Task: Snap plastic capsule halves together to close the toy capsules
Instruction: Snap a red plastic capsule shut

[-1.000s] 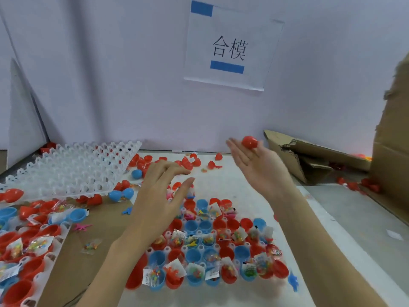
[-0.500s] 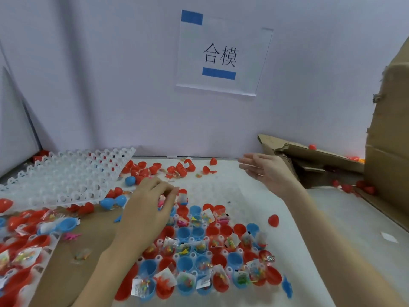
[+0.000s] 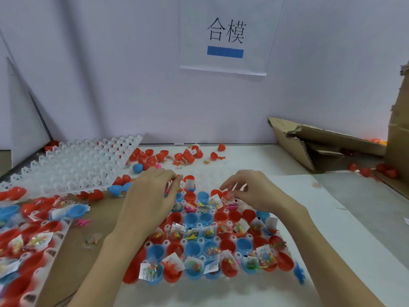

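— Looking at the middle of the frame: left hand [image 3: 150, 196] and right hand [image 3: 254, 193], side by side but apart, low over the far rows of the tray of capsule halves [image 3: 212, 240].

— Holding anything?

— Left fingertips pinched near a small toy packet [image 3: 190, 183]; cannot tell if truly gripped. Right fingers curled loose, holding nothing seen.

— And elsewhere?

— Empty white tray [image 3: 73, 167] at left, loose red halves [image 3: 168, 156] above the hands.

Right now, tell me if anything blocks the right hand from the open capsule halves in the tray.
Nothing visible blocks it. The right hand hovers directly over the far row of capsule halves in the tray; the left hand works off to the side.
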`<state>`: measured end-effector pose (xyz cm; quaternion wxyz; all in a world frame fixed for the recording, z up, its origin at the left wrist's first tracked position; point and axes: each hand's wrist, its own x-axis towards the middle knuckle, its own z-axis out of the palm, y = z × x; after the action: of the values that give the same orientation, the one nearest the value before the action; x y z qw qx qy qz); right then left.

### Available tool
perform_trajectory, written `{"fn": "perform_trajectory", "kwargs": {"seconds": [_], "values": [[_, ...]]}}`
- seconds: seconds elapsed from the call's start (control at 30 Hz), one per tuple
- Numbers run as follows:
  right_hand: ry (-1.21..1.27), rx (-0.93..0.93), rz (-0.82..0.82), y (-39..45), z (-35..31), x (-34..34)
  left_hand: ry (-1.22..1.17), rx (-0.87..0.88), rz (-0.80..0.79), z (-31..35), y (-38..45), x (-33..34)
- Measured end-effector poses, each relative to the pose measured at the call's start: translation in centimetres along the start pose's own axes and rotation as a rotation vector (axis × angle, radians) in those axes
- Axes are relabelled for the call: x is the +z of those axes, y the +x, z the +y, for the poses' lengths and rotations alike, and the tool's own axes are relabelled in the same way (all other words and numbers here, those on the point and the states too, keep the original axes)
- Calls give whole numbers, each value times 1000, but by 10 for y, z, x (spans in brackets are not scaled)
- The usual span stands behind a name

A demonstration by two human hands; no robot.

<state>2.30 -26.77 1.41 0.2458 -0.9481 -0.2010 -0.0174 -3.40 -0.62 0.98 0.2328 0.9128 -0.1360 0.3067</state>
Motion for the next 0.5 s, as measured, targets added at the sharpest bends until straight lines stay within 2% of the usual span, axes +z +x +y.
{"fn": "perform_trajectory", "kwargs": {"seconds": [0.33, 0.5], "values": [[79, 50, 82, -1, 5, 7, 48, 110, 32, 9, 0, -1], [140, 51, 166, -3, 6, 3, 116, 312, -1, 14, 2, -5]]}}
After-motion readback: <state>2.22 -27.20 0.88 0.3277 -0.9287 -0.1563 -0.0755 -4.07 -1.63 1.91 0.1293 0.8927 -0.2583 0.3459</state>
